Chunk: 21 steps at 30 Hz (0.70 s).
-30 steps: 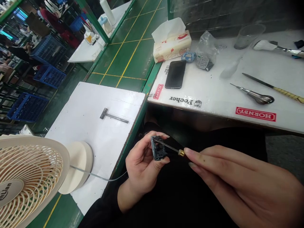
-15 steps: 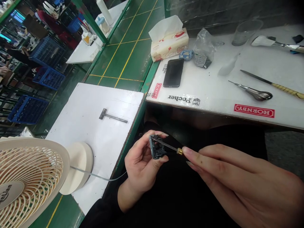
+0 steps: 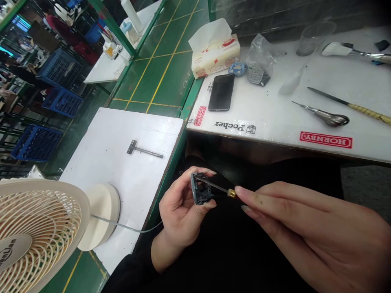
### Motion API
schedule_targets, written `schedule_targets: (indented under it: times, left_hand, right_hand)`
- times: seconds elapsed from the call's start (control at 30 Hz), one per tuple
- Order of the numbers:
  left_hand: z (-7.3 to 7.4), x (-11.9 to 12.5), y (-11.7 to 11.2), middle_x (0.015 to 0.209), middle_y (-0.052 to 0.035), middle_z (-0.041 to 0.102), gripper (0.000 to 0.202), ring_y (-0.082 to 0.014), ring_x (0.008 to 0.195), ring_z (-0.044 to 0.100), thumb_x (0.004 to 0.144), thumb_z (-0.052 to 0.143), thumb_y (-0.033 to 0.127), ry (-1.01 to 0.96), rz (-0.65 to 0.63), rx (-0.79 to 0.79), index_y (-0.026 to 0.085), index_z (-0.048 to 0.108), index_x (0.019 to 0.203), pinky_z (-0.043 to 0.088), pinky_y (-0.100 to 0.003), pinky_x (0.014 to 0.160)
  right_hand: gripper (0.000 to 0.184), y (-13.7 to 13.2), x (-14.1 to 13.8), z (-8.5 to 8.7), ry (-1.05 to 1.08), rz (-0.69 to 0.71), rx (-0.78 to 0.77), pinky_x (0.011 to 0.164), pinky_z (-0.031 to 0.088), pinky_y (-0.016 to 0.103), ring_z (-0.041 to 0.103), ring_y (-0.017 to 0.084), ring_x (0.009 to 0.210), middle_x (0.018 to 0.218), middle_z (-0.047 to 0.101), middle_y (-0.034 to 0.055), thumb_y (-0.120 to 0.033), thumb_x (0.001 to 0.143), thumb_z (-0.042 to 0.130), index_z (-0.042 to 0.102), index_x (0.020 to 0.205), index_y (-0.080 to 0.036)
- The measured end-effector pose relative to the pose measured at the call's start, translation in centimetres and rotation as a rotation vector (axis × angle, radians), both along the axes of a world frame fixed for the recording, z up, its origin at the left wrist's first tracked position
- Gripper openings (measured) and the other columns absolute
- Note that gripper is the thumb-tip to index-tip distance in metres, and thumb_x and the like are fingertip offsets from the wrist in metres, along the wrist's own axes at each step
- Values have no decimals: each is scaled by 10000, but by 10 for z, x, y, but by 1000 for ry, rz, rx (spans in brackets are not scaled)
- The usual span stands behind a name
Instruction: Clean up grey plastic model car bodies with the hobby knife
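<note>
My left hand is closed on a small dark grey part with a hollow, frame-like shape, gripped at its edges between thumb and fingers. From the other side, my right hand pinches a thin tool with a metal shaft and brass collar; its handle is hidden in the fingers. The shaft's tip reaches into the upper opening of the grey part. Whether the tip touches the inside I cannot tell. Both hands are above my dark-clothed lap.
On the left board lie a T-shaped metal tool and a fan. The right table holds a phone, tissue pack, plastic bag, metal-handled pick, file, brush and clear cup.
The camera view has shifted slightly. Both hands keep nearly the same pose, with the tool's tip still inside the grey part.
</note>
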State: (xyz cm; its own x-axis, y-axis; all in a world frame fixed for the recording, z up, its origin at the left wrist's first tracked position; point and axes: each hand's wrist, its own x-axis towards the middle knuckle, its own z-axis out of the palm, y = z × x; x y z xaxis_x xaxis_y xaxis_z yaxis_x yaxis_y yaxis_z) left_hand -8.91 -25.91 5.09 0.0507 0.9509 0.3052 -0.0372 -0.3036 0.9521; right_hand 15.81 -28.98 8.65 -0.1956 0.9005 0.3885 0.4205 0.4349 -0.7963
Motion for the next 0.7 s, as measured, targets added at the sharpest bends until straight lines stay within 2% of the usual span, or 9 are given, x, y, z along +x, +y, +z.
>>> schedule_targets:
  times: [0.1, 0.23, 0.4, 0.53, 0.7]
  left_hand:
    - [1, 0, 0, 1375, -140, 904, 523, -307, 1245, 912, 1023, 1009, 231, -5, -3, 0, 223, 843, 1518, 770, -386, 1053]
    - [1, 0, 0, 1384, -134, 903, 531, -301, 1258, 911, 1023, 1007, 222, -3, 0, 8, 224, 839, 1527, 767, -377, 1071]
    - [0, 0, 0, 1388, -142, 903, 546, -315, 1257, 915, 1026, 1007, 235, 22, 4, 7, 232, 831, 1542, 775, -393, 1058]
    - [-1, 0, 0, 1396, -138, 903, 559, -305, 1269, 912, 1023, 1009, 224, 8, 6, -2, 234, 831, 1553, 770, -377, 1070]
    - [-2, 0, 0, 1402, -134, 904, 566, -298, 1274, 912, 1011, 1015, 189, 5, -6, 7, 229, 841, 1548, 763, -360, 1084]
  right_hand:
    - [514, 1, 0, 1, 13, 24, -1, 749, 733, 186, 858, 134, 951, 1257, 874, 12, -13, 1165, 706, 823, 1582, -290]
    - [462, 0, 1, 0, 14, 1, -9, 777, 745, 207, 859, 147, 988, 1258, 875, 13, -58, 1185, 729, 828, 1571, -292]
    - [523, 1, 3, 0, 21, 59, 0, 762, 721, 169, 846, 116, 965, 1262, 855, 20, 2, 1178, 664, 810, 1602, -266]
    - [478, 3, 2, 0, 21, 45, -14, 818, 705, 160, 844, 103, 979, 1240, 870, -2, -35, 1200, 689, 796, 1606, -265]
    - [494, 3, 3, -2, 16, 61, -38, 784, 672, 136, 821, 79, 951, 1232, 849, -5, -52, 1203, 692, 799, 1623, -290]
